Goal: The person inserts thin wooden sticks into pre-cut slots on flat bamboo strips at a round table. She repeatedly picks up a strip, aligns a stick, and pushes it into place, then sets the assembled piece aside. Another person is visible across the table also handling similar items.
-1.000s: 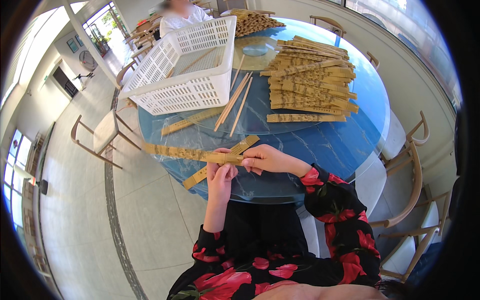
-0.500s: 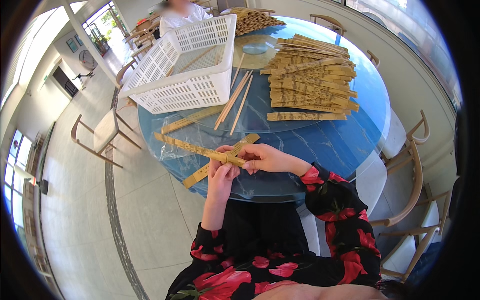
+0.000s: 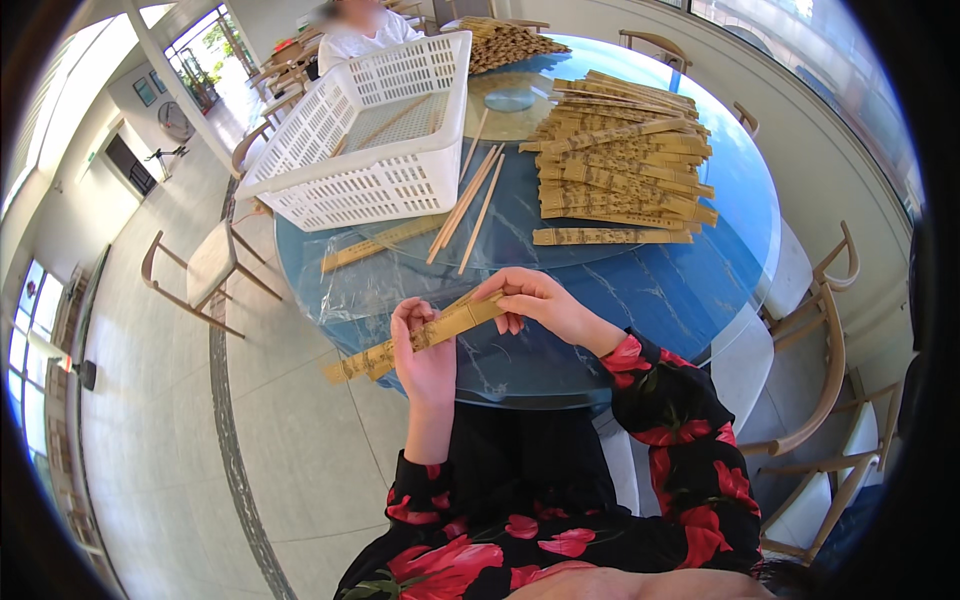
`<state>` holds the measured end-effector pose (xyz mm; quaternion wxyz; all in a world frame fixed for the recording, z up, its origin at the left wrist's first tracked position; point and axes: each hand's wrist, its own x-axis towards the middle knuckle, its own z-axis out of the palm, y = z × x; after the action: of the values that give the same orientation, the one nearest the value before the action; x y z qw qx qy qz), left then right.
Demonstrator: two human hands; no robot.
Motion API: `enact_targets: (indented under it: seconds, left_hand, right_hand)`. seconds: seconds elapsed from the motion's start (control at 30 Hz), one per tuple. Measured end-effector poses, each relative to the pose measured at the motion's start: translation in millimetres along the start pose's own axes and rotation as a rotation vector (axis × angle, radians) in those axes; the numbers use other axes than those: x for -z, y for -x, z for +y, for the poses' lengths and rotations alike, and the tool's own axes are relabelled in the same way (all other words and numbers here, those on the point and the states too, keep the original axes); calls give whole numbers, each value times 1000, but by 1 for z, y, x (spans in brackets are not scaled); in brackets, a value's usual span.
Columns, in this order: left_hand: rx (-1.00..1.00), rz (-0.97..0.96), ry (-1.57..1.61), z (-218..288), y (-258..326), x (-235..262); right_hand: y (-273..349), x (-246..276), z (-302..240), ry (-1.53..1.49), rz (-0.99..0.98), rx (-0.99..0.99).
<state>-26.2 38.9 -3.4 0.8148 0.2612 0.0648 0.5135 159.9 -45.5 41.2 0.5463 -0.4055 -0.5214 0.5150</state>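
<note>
pinching a tan strip (image 3: 460,322) with right hand (image 3: 538,303), left hand (image 3: 427,370) unclenched against it, blue marbled table (image 3: 665,295), pale tiled floor (image 3: 300,430)

Daylight is coming brightly through the window (image 3: 800,50) at my right, glaring on my table (image 3: 738,185); toward the black rim, straight edges are bending.

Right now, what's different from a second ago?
The patterned yellow strip swung round: its left end came nearer the person, its right end tipped away. The right hand holds that end; the left hand looks looser. The white basket, loose sticks and pile of strips stayed put.
</note>
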Motion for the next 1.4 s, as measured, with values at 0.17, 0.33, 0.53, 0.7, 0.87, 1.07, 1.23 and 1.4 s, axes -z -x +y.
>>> enact_targets:
  seconds: [0.17, 0.33, 0.53, 0.7, 0.87, 1.07, 1.23, 1.4]
  left_hand:
    - [-13, 82, 262, 6, -1, 0]
    - [38, -130, 403, 4, -4, 21]
    - [10, -98, 409, 3, -6, 14]
    - [4, -128, 400, 5, -7, 20]
    - [2, -154, 397, 4, -8, 22]
    - [-33, -172, 274, 6, -6, 19]
    - [-14, -160, 300, 7, -7, 23]
    - [-36, -190, 237, 4, -9, 22]
  right_hand:
    - [3, 2, -6, -114, -111, -127]
    - [4, -7, -6, -158, -276, -195]
    - [4, -8, -7, -114, -291, -155]
    - [-2, -5, 8, -97, -319, -123]
    - [-2, -8, 5, -44, -217, -109]
    - [-3, -5, 15, 44, -188, -49]
    - [-5, -6, 15, 34, -190, -61]
    - [-4, -4, 14, 60, -96, -78]
